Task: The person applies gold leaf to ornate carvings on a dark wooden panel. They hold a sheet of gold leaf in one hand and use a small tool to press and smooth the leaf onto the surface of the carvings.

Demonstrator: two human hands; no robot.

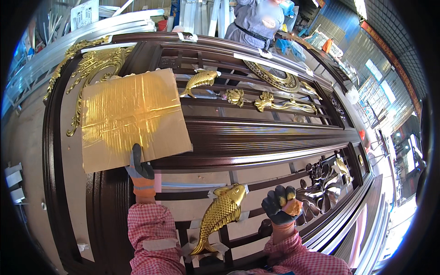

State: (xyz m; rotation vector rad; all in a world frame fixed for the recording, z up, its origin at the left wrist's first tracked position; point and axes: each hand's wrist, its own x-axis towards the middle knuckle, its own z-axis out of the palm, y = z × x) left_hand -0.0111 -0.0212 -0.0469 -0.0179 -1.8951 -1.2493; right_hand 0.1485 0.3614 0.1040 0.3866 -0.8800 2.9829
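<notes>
My left hand (140, 167), in a grey and orange glove, grips the lower edge of a cardboard sheet (169, 107), its thumb on top. Gold paint covers much of the sheet. The cardboard lies over the upper left of a dark brown metal gate panel (256, 133) and hides part of a gold scroll ornament (98, 62). My right hand (280, 206) is closed around a small gold-stained wad (293, 207); whether it is sponge or cloth I cannot tell. Gold marks its glove fingers. Between my forearms, a gold fish ornament (220, 215) sits on the panel's bars.
Farther up the panel are a smaller gold fish (200, 83), gold flowers (236, 97) and a round medallion (272, 75). A dark lotus relief (321, 188) lies right of my right hand. Another person (256, 23) stands beyond the far edge. Metal profiles (114, 27) are stacked at far left.
</notes>
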